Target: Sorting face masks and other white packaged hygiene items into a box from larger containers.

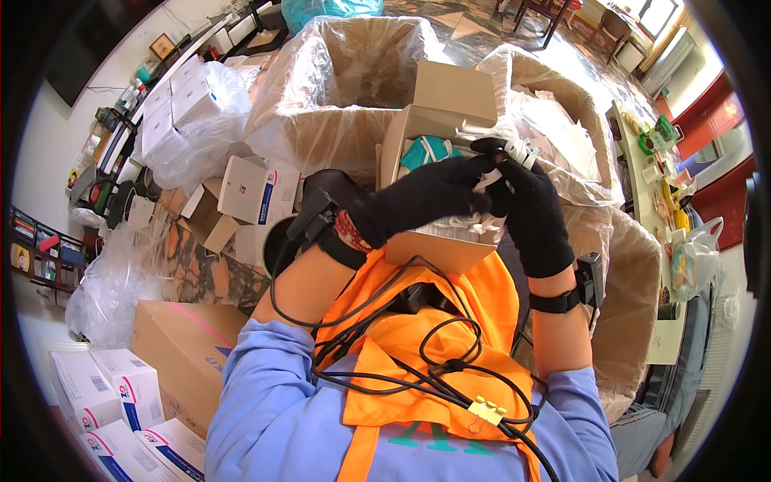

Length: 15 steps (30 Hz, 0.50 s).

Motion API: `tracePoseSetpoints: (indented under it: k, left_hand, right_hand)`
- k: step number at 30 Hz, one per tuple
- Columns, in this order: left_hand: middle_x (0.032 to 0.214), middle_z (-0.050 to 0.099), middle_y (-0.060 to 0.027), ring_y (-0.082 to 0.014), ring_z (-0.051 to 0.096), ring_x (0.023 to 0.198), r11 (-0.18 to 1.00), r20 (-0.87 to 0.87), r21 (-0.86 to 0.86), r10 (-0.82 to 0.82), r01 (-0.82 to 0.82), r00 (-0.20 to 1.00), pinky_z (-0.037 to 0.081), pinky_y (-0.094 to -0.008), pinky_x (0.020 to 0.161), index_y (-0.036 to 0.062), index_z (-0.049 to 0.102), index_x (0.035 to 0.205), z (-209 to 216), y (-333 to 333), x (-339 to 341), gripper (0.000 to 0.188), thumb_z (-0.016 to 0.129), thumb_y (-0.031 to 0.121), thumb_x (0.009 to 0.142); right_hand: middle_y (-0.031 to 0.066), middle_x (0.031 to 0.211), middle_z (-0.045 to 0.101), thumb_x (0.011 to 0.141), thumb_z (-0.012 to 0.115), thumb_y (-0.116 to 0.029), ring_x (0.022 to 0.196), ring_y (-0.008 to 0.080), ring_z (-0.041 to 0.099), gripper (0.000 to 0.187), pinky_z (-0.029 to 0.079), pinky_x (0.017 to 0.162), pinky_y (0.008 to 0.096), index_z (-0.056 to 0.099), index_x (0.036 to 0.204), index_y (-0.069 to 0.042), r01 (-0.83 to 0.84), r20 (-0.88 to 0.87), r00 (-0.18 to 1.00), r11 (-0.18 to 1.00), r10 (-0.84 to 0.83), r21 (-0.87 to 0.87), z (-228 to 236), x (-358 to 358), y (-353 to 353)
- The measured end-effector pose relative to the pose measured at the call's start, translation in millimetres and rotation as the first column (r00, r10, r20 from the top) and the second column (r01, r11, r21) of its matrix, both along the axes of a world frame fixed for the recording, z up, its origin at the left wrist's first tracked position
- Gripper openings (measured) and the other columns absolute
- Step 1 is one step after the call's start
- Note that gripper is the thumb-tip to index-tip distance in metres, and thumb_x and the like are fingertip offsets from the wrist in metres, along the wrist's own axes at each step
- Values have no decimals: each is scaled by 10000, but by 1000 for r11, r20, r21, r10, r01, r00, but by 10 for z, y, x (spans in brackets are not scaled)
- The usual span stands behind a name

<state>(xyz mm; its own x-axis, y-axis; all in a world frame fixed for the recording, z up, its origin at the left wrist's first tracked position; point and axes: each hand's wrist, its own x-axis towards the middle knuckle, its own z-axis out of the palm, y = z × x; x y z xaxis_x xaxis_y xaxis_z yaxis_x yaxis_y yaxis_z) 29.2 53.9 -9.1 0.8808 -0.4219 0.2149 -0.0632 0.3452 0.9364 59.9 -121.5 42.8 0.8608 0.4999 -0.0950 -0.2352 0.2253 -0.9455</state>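
An open cardboard box (458, 90) rests at my lap with its flaps up. Inside it lie a folded teal item (428, 151) with white straps and some white material, partly hidden under my wrists. My left hand (434, 199), in a black glove, reaches across the box with its fingers pinched on white straps (524, 153). Close against it, my right hand (534, 221), also black-gloved, is closed round the same bundle of straps above the box's right side. What the straps belong to cannot be made out. An orange apron (482, 325) covers my front.
Large plastic-lined bins (321, 120) stand ahead; another lined bin (554, 132) at the right holds white pieces. White cartons (104, 386) and a brown carton (181, 345) are at the lower left. Black cables (401, 377) loop over my chest. A cluttered table (634, 169) stands right.
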Motion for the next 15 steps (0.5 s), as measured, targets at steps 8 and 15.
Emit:
tracePoseSetpoints:
  k: [8,15]
  left_hand:
    - [1060,659,-127,-229,655,913,675,568,516,193,-528,800,518,-332,809,30,569,1218,-177,-155,-52,340,639,47,885]
    - [850,634,-164,-354,625,810,408,466,823,-87,-395,881,502,-411,680,52,631,952,252,-101,-381,191,626,229,881]
  right_hand:
    - [-36,746,568,962,544,-214,626,65,520,232,427,568,210,668,1073,-52,-25,184,982,996,40,-84,-102,9,-234]
    - [128,733,669,919,580,-155,646,254,645,163,466,580,333,708,972,-69,207,706,624,800,335,-563,-381,-225,-415]
